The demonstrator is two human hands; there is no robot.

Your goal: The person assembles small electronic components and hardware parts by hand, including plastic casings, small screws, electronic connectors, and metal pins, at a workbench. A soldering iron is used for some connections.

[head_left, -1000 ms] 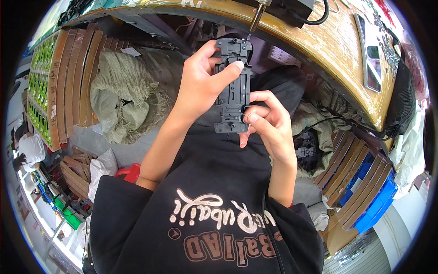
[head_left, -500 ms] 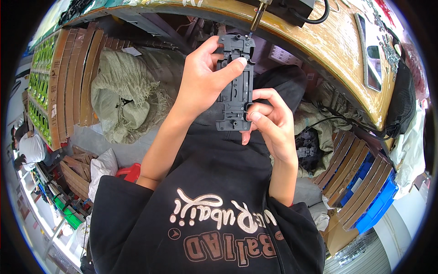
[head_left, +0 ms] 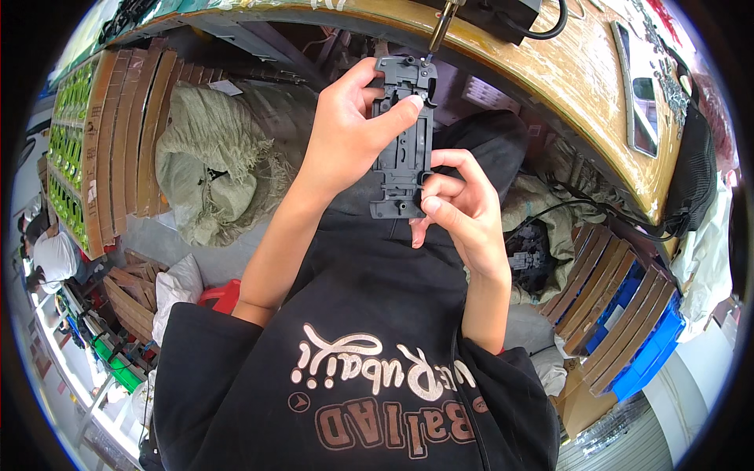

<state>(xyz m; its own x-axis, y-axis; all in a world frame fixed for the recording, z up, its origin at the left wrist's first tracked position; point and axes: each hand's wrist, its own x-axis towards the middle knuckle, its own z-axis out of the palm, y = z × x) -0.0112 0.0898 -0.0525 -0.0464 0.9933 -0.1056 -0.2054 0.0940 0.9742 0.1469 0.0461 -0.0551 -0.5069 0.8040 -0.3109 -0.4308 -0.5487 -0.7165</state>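
A long dark-grey plastic chassis plate (head_left: 405, 157) with moulded ribs and holes is held upright in front of my chest. My left hand (head_left: 349, 129) grips its upper left side, thumb lying across the face and fingers behind. My right hand (head_left: 463, 200) is closed at the lower right edge, thumb and bent fingers against the plate; one fingertip shows under it. The slim metal driver bit (head_left: 442, 31) of a bench-mounted tool points down at the plate's top right corner. Whether the bit touches the plate there is hard to make out.
A worn wooden bench (head_left: 581, 74) curves across the top, with a phone (head_left: 636, 94) and a pile of small screws (head_left: 667, 90) at right. Woven sacks (head_left: 208, 161) stand left; an open sack (head_left: 534, 259) of dark parts is right. Stacked cardboard trays (head_left: 133, 133) flank both sides.
Both hands have shifted the chassis plate slightly up and to the left under the driver bit. The grip of each hand looks the same.
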